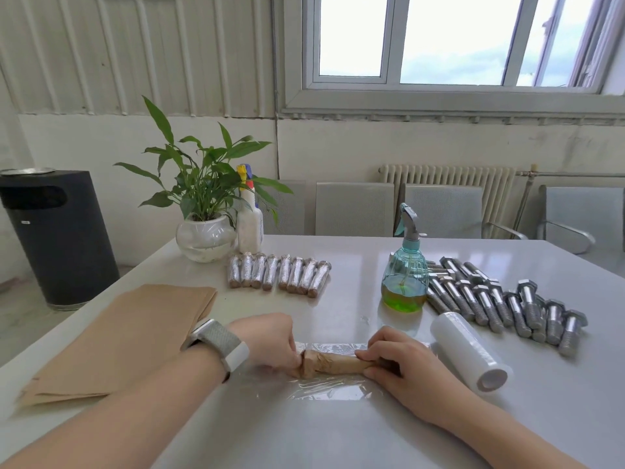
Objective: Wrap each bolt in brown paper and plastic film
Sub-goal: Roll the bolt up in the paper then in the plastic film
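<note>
Daylight pours in through the window (439, 42) ahead of me, and its panes are blown out almost white. The light is soft and even, so shadows under my arms are faint. The glossy table (355, 431) throws back pale glare, strongest on the far right. The sheet of plastic film (333, 387) glints in crinkled streaks. The wide lens bends the wall lines and window frame toward the edges. Detail is slightly soft throughout, more so at the corners.

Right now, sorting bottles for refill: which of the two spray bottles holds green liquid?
The clear teal bottle beside the bare bolts. The other, white bottle stands by the plant and shows no green.
</note>
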